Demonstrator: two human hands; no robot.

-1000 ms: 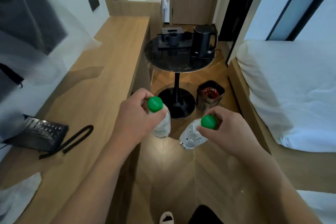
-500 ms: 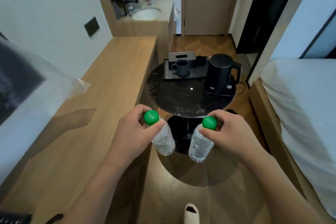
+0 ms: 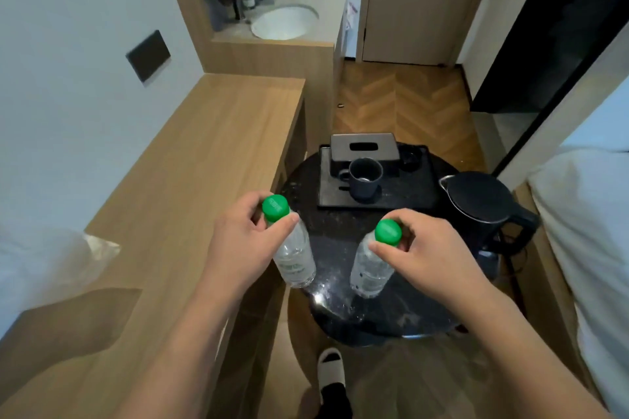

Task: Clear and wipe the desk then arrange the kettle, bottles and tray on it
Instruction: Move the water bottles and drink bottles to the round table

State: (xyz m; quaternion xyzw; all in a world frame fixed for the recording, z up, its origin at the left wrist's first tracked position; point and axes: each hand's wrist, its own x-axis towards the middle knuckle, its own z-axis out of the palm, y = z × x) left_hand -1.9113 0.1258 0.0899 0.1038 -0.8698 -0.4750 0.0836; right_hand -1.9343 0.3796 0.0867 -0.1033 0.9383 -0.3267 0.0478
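Two bottles held by green caps over the round table [image 3: 340, 309]: left hand [image 3: 238, 245] pinches left bottle [image 3: 294, 258], right hand [image 3: 425, 248] pinches right bottle [image 3: 371, 265]. Kettle [image 3: 483, 201] right, tray [image 3: 401, 194] far. Risk: cap-only pinch slips, bottle drops or tips onto table.

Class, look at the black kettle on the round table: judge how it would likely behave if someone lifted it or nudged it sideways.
The kettle looks rigid, with a side handle, so it should lift as one stiff piece. How full it is cannot be seen, so weight is uncertain. It looks tall, and a cord seems to trail beside it, so a sideways nudge might snag or tip it.
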